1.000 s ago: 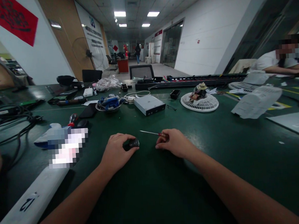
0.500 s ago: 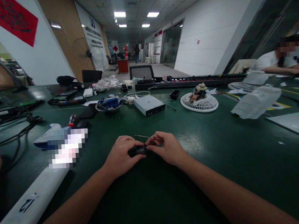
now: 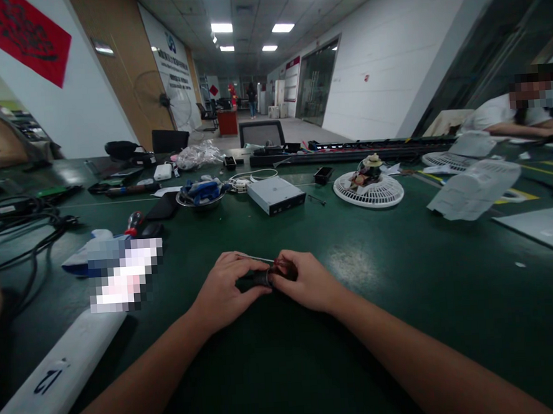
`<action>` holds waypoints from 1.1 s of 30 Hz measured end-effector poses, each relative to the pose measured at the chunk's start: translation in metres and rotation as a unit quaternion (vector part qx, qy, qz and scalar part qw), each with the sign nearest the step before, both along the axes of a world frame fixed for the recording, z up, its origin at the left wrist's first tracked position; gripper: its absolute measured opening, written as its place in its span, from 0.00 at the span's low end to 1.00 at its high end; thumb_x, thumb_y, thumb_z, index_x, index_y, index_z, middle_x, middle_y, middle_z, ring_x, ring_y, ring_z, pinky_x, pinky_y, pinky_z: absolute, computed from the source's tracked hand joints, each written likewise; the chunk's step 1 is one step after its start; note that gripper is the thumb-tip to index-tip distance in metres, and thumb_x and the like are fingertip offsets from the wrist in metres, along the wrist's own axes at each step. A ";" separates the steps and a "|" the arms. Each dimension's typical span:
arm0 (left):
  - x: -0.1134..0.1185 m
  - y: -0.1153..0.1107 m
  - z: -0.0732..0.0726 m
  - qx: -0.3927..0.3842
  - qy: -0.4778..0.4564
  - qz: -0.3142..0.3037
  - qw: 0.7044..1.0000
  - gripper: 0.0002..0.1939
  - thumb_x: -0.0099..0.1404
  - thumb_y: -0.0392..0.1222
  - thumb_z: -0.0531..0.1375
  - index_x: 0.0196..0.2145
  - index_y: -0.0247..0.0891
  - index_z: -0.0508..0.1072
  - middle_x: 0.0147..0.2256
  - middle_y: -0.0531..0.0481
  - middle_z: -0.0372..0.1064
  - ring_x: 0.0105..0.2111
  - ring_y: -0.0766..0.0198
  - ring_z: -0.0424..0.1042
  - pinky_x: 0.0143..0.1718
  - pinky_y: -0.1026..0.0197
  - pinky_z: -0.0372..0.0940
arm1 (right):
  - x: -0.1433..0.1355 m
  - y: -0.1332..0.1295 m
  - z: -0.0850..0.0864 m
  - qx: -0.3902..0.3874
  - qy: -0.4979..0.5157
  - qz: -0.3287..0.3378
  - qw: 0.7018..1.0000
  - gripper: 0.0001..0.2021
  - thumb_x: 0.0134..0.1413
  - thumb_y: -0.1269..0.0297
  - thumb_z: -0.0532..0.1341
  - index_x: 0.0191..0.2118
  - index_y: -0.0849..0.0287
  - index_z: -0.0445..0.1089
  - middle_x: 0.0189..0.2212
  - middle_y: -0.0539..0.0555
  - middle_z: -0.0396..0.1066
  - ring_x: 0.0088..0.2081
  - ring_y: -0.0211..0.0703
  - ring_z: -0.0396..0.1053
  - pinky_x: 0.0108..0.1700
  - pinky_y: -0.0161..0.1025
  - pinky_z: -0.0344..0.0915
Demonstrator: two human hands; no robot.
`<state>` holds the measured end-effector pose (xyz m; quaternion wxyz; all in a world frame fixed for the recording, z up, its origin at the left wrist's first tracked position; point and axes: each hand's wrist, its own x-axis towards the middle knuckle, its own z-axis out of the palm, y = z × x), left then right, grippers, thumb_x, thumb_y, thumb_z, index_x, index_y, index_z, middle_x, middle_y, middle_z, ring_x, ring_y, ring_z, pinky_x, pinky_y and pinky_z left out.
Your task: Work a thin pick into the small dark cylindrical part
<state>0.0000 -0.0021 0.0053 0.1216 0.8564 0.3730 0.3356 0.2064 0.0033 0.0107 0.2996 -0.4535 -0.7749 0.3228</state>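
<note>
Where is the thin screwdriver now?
In the head view, the thin screwdriver is in the right hand, near the middle, its shaft pointing toward the left hand.

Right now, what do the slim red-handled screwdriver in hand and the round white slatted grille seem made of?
The slim red-handled screwdriver has a shaft shining like smooth metal; its partly hidden handle may be plastic. The round white slatted grille looks like satin moulded plastic, given thin, even ribs.

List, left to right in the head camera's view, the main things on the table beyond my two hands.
Black cables, red-and-black tool handle, metal bowl, silver box-shaped drive, small black box, white round grille, whitish plastic shell.
</note>
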 end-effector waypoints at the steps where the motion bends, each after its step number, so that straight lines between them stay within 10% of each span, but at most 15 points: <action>1: 0.000 0.000 0.000 0.002 0.001 0.010 1.000 0.17 0.57 0.39 0.69 0.45 0.43 0.75 0.41 0.51 0.75 0.44 0.56 0.71 0.48 0.50 0.63 | 0.000 -0.001 0.003 0.010 -0.006 0.004 1.000 0.09 0.56 0.62 0.61 0.28 0.57 0.61 0.22 0.45 0.62 0.24 0.35 0.60 0.27 0.34 0.54; 12: -0.009 0.007 0.000 -0.035 -0.010 0.211 0.977 0.14 0.56 0.45 0.68 0.41 0.43 0.76 0.40 0.49 0.75 0.42 0.52 0.71 0.45 0.48 0.64 | 0.038 0.014 0.017 0.092 -0.063 0.022 0.994 0.15 0.62 0.70 0.55 0.52 0.58 0.70 0.37 0.54 0.72 0.34 0.39 0.68 0.36 0.38 0.62; 33: -0.005 0.004 0.001 -0.019 0.004 0.125 0.992 0.16 0.54 0.40 0.70 0.41 0.44 0.76 0.39 0.50 0.75 0.42 0.53 0.70 0.45 0.47 0.64 | 0.031 0.008 0.021 0.048 -0.094 0.027 0.994 0.13 0.58 0.68 0.56 0.42 0.56 0.78 0.27 0.50 0.74 0.24 0.36 0.64 0.27 0.36 0.56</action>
